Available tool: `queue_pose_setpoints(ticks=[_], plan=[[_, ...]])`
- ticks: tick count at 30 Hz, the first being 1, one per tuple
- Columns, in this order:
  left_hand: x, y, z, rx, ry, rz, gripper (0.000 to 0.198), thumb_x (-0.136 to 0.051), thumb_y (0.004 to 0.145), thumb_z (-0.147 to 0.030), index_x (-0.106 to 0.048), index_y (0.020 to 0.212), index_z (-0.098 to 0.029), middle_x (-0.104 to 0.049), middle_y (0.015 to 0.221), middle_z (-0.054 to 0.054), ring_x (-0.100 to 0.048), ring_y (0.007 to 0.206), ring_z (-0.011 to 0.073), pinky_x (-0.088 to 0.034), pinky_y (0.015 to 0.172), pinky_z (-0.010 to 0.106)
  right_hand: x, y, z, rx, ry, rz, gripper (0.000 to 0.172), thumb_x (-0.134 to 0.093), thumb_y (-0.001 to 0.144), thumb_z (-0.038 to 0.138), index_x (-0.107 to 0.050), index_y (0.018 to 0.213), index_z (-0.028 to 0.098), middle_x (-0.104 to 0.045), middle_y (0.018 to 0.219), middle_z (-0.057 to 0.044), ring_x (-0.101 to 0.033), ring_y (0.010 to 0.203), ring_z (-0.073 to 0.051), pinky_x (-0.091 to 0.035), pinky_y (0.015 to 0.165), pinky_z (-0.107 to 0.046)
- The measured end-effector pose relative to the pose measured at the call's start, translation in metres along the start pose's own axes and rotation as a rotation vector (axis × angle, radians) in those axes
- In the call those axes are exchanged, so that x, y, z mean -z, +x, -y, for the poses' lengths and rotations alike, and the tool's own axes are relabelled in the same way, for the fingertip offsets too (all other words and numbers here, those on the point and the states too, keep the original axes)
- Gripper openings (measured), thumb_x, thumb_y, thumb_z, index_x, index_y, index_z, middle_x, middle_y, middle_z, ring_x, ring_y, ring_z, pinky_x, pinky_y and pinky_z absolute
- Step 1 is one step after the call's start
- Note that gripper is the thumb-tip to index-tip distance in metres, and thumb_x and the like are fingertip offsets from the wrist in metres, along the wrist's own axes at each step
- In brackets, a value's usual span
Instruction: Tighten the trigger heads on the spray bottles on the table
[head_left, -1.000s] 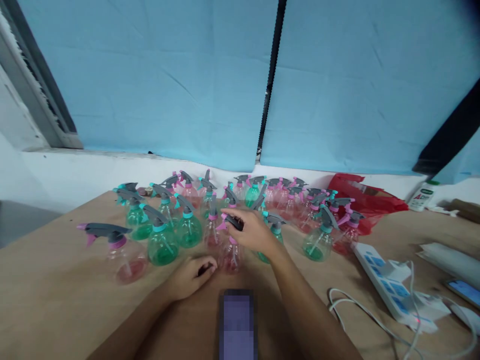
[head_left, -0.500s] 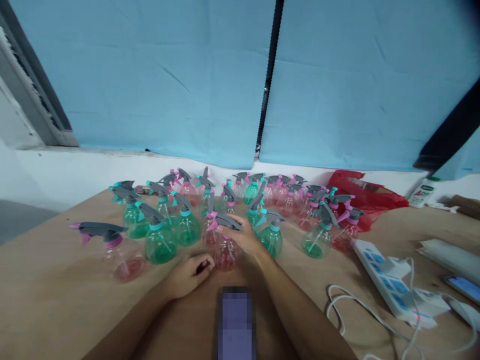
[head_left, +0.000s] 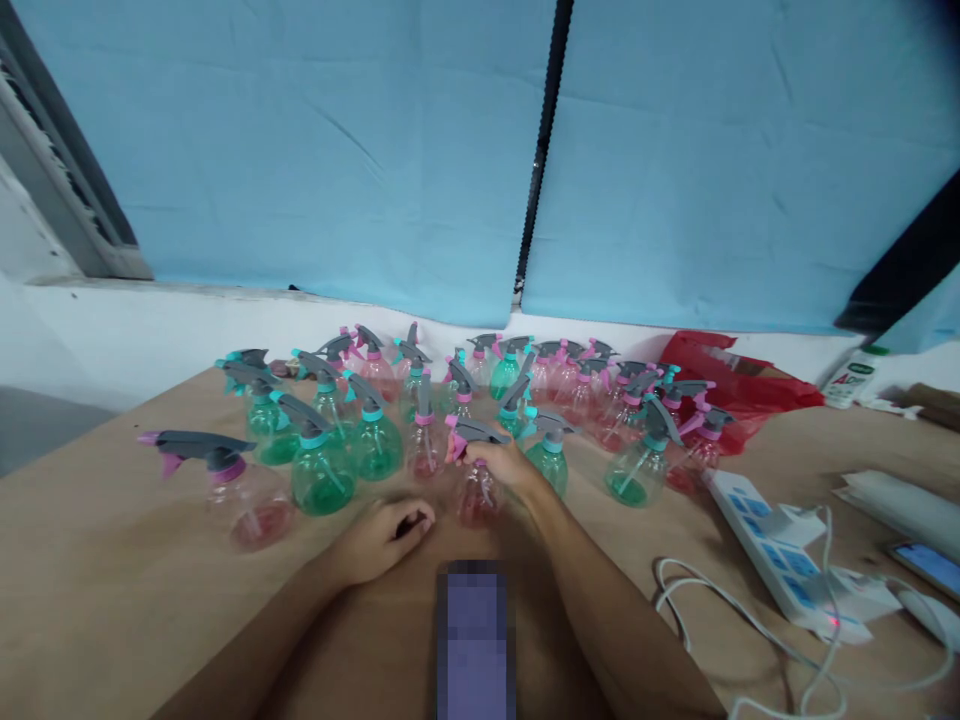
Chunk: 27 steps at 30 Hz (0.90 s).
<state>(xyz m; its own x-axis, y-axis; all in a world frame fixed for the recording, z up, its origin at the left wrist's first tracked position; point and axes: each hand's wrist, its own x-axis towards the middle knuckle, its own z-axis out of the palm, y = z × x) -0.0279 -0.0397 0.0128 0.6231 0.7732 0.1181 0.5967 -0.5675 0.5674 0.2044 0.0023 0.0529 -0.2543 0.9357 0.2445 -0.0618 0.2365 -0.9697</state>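
Observation:
My right hand [head_left: 504, 463] is closed round the neck of a clear pink spray bottle [head_left: 478, 498], just under its grey and pink trigger head. The bottle is upright near the table's middle, its nozzle toward the left. Loosely curled, my left hand [head_left: 381, 540] rests on the table with a dark gap inside the fingers and nothing seen in it. Another pink spray bottle [head_left: 424, 446] stands just behind, left of the held one. A green spray bottle [head_left: 551, 466] is partly hidden behind my right wrist, and a second green spray bottle [head_left: 324, 478] is beyond my left hand.
Several more pink and green spray bottles stand across the wooden table [head_left: 97, 560]. A pink bottle [head_left: 259, 518] is at the left front. On the right lie a red plastic bag [head_left: 739, 385], a power strip [head_left: 784, 560] with white cables, and a phone [head_left: 930, 568].
My right hand has shifted the pink spray bottle slightly to the right, away from the pink bottle behind it. My left hand stays on the table.

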Motion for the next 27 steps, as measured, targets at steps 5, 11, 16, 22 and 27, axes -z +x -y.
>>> queue_pose_setpoints(ticks=[5,11,16,22,27], plan=[[-0.001,0.0,0.002,-0.015,0.015,0.004,0.026,-0.049,0.097,-0.039,-0.069,0.098,-0.022,-0.071,0.084,0.0,-0.06,0.071,0.0138,-0.041,0.064,0.022,0.0,0.0,0.003,0.022,-0.018,-0.022,0.014,-0.055,0.061,0.022,-0.069,0.063,0.02,-0.065,0.064,0.002,-0.054,0.063,-0.015,-0.04,0.061,-0.025],[0.0,0.0,0.0,-0.017,0.036,-0.002,0.027,-0.048,0.098,-0.039,-0.069,0.097,-0.022,-0.069,0.081,0.0,-0.06,0.07,0.0137,-0.041,0.062,0.022,-0.001,0.002,-0.003,0.076,0.007,-0.035,0.012,-0.055,0.061,0.022,-0.067,0.06,0.021,-0.062,0.06,0.002,-0.051,0.059,-0.014,-0.039,0.06,-0.026],[0.0,0.0,0.0,-0.021,0.045,-0.009,0.026,-0.049,0.098,-0.038,-0.069,0.097,-0.022,-0.07,0.081,-0.001,-0.06,0.069,0.0138,-0.04,0.062,0.022,-0.001,0.0,0.001,0.14,0.032,0.019,0.015,-0.053,0.062,0.02,-0.068,0.061,0.021,-0.064,0.062,0.001,-0.053,0.061,-0.015,-0.039,0.06,-0.026],[0.0,-0.001,-0.001,-0.036,0.037,-0.009,0.023,-0.049,0.098,-0.036,-0.068,0.098,-0.022,-0.07,0.083,0.0,-0.061,0.071,0.0138,-0.042,0.064,0.022,-0.003,0.0,-0.002,0.103,0.054,-0.012,0.014,-0.055,0.061,0.022,-0.069,0.061,0.021,-0.064,0.062,0.001,-0.053,0.06,-0.014,-0.041,0.061,-0.026],[0.0,-0.001,0.0,-0.045,0.034,-0.018,0.022,-0.05,0.098,-0.035,-0.068,0.096,-0.022,-0.07,0.083,-0.001,-0.062,0.071,0.0136,-0.042,0.064,0.022,-0.003,0.001,-0.007,0.112,0.02,-0.025,0.016,-0.054,0.061,0.02,-0.07,0.063,0.021,-0.064,0.062,0.002,-0.051,0.06,-0.015,-0.041,0.06,-0.026]])
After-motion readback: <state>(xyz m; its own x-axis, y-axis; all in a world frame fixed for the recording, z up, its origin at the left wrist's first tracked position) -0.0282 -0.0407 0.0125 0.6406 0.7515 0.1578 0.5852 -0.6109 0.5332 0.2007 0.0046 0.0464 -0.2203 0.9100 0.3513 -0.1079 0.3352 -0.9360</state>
